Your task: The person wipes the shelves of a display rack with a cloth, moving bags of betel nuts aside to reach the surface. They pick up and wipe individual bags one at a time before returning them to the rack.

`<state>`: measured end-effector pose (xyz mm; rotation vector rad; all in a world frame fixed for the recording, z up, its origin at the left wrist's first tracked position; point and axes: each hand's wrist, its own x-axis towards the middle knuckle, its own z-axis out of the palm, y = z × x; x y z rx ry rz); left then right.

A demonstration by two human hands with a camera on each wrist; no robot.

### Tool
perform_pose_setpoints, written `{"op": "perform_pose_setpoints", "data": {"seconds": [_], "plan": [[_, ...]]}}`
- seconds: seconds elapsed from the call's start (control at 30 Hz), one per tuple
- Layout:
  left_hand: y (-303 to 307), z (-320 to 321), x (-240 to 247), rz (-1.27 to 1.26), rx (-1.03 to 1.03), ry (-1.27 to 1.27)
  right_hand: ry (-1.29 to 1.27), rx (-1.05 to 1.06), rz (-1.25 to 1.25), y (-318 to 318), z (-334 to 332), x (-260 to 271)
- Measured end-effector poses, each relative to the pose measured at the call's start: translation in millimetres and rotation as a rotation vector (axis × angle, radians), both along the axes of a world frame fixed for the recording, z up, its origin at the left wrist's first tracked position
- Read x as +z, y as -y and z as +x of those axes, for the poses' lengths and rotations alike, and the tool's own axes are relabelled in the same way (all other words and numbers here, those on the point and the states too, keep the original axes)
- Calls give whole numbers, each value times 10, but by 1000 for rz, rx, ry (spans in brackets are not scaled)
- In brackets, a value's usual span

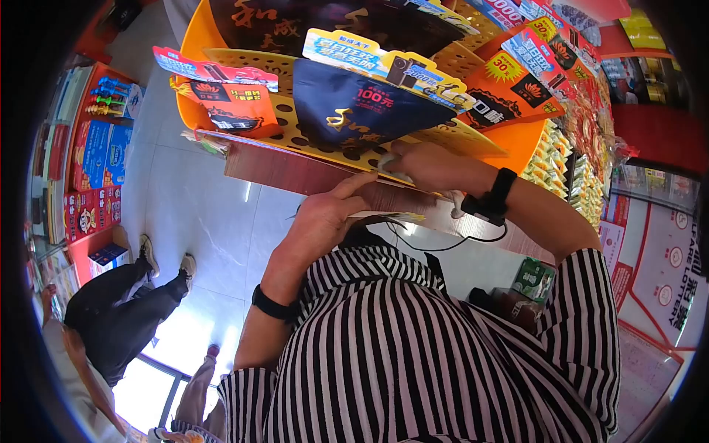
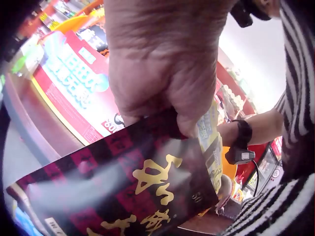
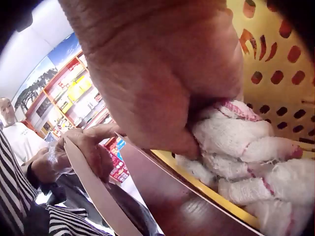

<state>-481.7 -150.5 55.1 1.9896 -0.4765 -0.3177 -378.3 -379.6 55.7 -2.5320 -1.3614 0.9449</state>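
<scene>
My left hand (image 1: 321, 218) grips the top edge of a dark pouch (image 2: 147, 182) with gold characters and magenta patterning, filling the lower part of the left wrist view. In the head view this pouch shows only as a thin edge below the hand. My right hand (image 1: 436, 166) reaches over the front rim of a yellow display basket (image 3: 280, 73) with punched holes. Its fingers hold a bunch of white knitted gloves (image 3: 236, 132) with pink stitching, as the right wrist view shows. My right fingertips are hidden in the fabric.
Upright in the basket stand a navy pouch (image 1: 362, 103), an orange pouch (image 1: 236, 107) and other packets with cardboard toppers. Small wrapped snacks (image 1: 550, 159) hang or lie to the right. Shelves (image 1: 96, 155) line the left, and a person's legs (image 1: 133, 310) stand on the tiled floor.
</scene>
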Motion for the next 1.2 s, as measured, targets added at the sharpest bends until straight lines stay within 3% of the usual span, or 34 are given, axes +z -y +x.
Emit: {"op": "perform_pose_setpoints", "data": {"seconds": [0.1, 0.23, 0.3, 0.4, 0.43, 0.5, 0.7, 0.83, 0.9, 1.2], "plan": [[-9, 14, -5, 52, -20, 17, 1, -89, 144, -30, -32, -96], [-16, -2, -17, 109, -1, 61, -18, -128, 81, 92, -59, 63], [-12, -17, 8, 82, 25, 36, -21, -180, -215, 254, -75, 138], [-11, 12, 22, 61, 45, 27, -41, -166, -351, 267, -92, 312], [-14, 8, 21, 71, 35, 30, -43, -160, -350, 247, -130, 300], [1, 7, -9, 73, 40, 38, 39, -168, 174, 198, -203, 244], [8, 11, 38, 70, 43, 18, -12, -159, 326, 28, -111, -157], [18, -13, 19, 59, 60, -2, -155, -112, 331, -85, 13, -368], [23, -21, 26, 40, 67, -6, -222, -57, 198, -140, 78, -401], [18, -9, 6, 22, 79, -14, -254, -7, -7, -128, 151, -196]]}}
